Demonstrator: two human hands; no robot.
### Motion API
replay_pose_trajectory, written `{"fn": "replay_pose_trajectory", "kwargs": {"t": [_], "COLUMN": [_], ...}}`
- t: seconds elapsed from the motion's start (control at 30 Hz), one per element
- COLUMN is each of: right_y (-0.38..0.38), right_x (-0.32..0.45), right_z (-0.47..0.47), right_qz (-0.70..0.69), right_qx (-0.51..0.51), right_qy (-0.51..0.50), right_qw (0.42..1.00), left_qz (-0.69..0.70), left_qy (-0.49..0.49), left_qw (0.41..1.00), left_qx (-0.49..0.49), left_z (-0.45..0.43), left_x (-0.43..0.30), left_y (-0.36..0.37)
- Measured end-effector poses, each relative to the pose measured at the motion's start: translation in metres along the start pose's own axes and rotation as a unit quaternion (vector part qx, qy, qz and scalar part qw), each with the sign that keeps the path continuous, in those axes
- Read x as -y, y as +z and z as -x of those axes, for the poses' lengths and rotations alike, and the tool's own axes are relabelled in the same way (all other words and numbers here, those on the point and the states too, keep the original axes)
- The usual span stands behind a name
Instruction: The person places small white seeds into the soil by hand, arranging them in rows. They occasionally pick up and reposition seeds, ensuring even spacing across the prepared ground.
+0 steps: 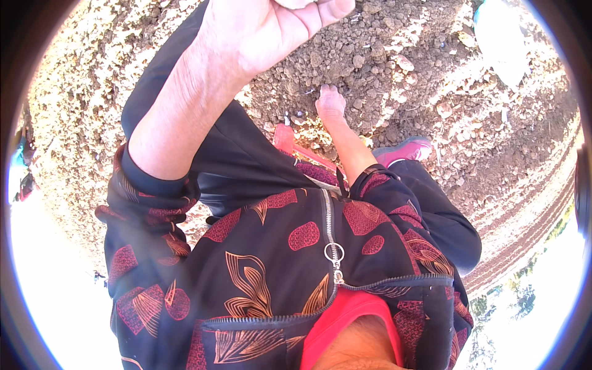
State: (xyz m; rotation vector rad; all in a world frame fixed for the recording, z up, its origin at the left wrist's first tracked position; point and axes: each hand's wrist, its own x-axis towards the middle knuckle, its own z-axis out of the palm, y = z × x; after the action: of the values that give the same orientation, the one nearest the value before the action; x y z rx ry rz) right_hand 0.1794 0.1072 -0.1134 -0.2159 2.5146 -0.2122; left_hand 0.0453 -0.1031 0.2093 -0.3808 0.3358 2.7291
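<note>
My left hand (273,32) is raised near the camera at the top edge, its fingers curled around a pale, whitish object (296,3) that the frame cuts off; what it is cannot be told. My right hand (330,102) is lower, down at the brown, crumbly soil (370,60), with its fingers curled towards the ground. Whether it holds something is hidden. Small white bits (286,120) lie on the soil to the left of this hand. A red item (283,138) with a strap-like part is between my legs.
A bright white bag or sack (502,41) lies on the soil at the upper right. My pink shoe (409,150) is right of my right forearm, and my bent left leg (157,78) is under my left forearm. Ridged soil curves along the right. Small colourful things (23,171) are at the far left.
</note>
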Motion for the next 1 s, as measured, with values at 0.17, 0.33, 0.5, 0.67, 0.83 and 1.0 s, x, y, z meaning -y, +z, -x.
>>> {"fn": "replay_pose_trajectory", "kwargs": {"t": [0.17,0.33,0.5,0.67,0.83,1.0], "right_y": [0.001,-0.018,-0.094,-0.255,-0.3,-0.302], "right_x": [-0.004,-0.006,-0.011,0.022,0.029,0.027], "right_z": [-0.005,-0.01,-0.011,0.026,0.045,0.055], "right_qz": [0.023,0.015,-0.227,-0.718,-0.644,-0.581], "right_qx": [0.017,0.034,-0.103,-0.154,-0.194,-0.162], "right_qy": [-0.021,-0.045,-0.137,-0.127,-0.234,-0.214], "right_qw": [0.999,0.998,0.959,0.667,0.702,0.768], "left_qz": [0.004,-0.078,-0.158,-0.249,-0.325,-0.426], "left_qy": [-0.033,-0.045,-0.042,-0.061,-0.064,-0.021], "left_qw": [0.999,0.996,0.986,0.966,0.943,0.903], "left_qx": [-0.012,0.011,0.02,0.043,-0.023,-0.048], "left_z": [-0.005,-0.017,-0.023,-0.03,-0.027,-0.023], "left_x": [0.012,0.012,0.017,0.026,0.044,0.05], "left_y": [0.01,-0.001,-0.008,-0.032,-0.029,-0.028]}}
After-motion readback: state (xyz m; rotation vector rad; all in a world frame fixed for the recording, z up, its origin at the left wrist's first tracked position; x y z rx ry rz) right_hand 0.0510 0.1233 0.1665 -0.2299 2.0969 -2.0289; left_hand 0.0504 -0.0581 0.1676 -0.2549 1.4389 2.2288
